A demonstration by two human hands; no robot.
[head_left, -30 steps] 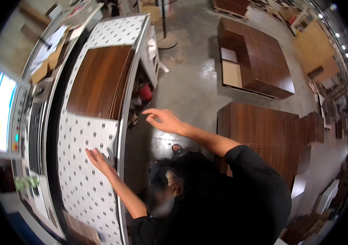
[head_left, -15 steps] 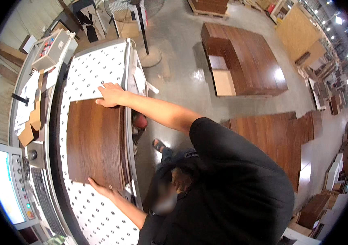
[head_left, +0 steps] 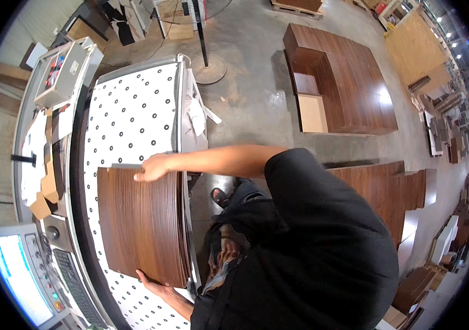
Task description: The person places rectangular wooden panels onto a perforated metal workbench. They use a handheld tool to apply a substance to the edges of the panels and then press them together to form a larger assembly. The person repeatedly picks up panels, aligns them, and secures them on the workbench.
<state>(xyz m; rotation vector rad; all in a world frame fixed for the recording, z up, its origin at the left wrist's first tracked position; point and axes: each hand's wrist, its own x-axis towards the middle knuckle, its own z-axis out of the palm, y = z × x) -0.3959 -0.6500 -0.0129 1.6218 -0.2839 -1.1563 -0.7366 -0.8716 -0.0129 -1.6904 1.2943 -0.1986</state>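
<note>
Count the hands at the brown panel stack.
2: in the picture, the right hand is at the upper edge of the panel stack, the left hand at its lower edge.

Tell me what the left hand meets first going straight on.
The brown panel stack: the left hand points at its lower edge in the picture, apparently touching. Depth is unclear; it might slide over instead.

At the far end of the side ledge (head_left: 68, 159), a pale tray (head_left: 68, 69) of small parts is set, with papers (head_left: 35, 137) and cardboard (head_left: 50, 184) spread nearer its middle. Along its inner edge, a black keyboard (head_left: 78, 281) is laid beside a lit screen (head_left: 20, 278). On the floor, a stand fan (head_left: 202, 41) is placed.
</note>
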